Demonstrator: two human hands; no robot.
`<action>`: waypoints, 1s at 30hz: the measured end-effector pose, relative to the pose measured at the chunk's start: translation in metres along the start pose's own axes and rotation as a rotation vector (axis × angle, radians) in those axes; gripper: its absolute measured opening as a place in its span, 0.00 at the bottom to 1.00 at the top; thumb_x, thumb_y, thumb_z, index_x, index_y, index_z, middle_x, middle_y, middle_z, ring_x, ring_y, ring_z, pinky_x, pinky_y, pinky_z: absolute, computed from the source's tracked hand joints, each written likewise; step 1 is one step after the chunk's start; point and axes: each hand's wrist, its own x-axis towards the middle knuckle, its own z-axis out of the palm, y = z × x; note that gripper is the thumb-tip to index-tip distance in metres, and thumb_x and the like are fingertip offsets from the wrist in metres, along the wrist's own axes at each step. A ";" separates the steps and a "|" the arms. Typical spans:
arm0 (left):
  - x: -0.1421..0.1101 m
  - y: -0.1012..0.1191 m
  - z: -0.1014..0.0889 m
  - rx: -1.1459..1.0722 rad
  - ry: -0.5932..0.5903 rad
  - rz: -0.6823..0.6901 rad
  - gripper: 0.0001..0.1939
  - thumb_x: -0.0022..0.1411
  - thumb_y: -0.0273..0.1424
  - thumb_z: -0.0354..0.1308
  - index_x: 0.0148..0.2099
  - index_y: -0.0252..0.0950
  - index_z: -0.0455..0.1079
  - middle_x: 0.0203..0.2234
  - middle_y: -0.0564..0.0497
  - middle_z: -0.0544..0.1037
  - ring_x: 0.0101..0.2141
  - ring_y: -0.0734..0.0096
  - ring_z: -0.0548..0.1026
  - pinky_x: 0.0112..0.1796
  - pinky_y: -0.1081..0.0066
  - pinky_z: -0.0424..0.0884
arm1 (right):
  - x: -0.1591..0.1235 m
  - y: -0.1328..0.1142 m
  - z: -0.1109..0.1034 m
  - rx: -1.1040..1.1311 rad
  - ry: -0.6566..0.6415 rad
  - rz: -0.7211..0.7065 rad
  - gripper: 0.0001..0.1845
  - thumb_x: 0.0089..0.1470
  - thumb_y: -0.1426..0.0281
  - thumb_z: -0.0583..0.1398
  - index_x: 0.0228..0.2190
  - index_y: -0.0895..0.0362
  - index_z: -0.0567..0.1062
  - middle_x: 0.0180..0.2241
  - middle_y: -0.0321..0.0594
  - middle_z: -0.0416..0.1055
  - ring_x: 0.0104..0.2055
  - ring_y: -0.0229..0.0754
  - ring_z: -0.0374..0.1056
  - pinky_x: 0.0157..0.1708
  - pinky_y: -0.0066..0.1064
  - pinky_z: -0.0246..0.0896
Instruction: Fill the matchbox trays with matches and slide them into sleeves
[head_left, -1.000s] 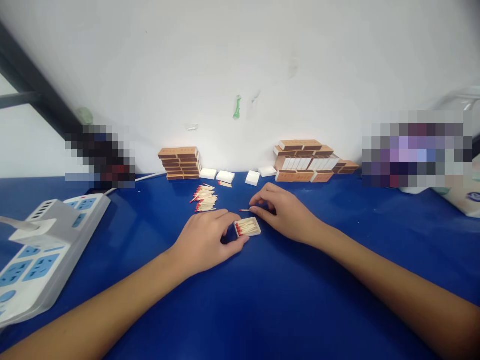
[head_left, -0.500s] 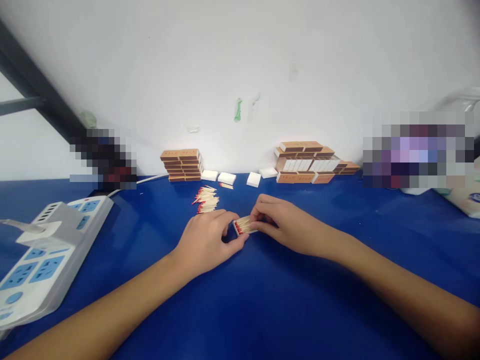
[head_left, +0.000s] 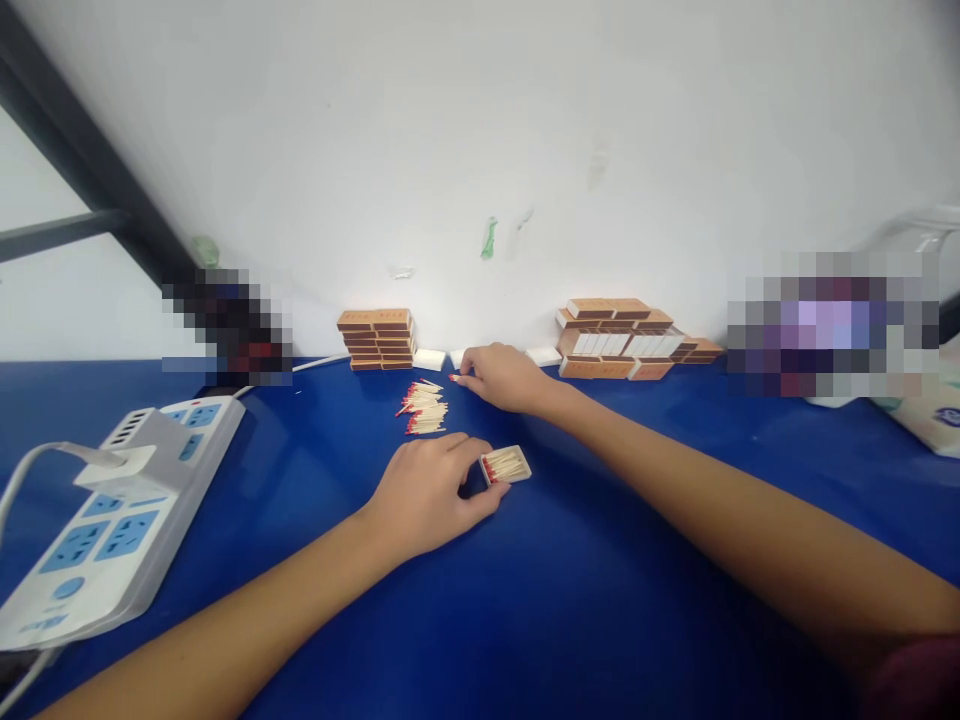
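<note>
A small white matchbox tray (head_left: 508,464) filled with red-tipped matches lies on the blue table (head_left: 570,600). My left hand (head_left: 431,493) grips the tray's left end between thumb and fingers. My right hand (head_left: 501,377) is stretched far forward near the wall, its fingers pinched on a loose match at the table's back. A pile of loose matches (head_left: 426,408) lies just left of that hand. White empty trays (head_left: 429,359) sit along the wall beside it.
A stack of brown matchbox sleeves (head_left: 377,338) stands at the back left, and a bigger heap of sleeves and trays (head_left: 630,338) at the back right. A white and blue power strip (head_left: 112,515) with a cable lies at the left.
My right hand left the filled tray and reached forward to the back of the table, pinching a loose match. My left hand stayed on the tray.
</note>
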 end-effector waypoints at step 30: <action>-0.003 0.004 0.001 -0.053 0.099 0.129 0.12 0.61 0.39 0.66 0.45 0.40 0.79 0.21 0.58 0.73 0.21 0.75 0.69 0.25 0.71 0.62 | -0.139 0.004 -0.063 0.363 -0.232 -0.126 0.14 0.70 0.59 0.55 0.38 0.53 0.75 0.30 0.35 0.75 0.28 0.37 0.64 0.28 0.31 0.50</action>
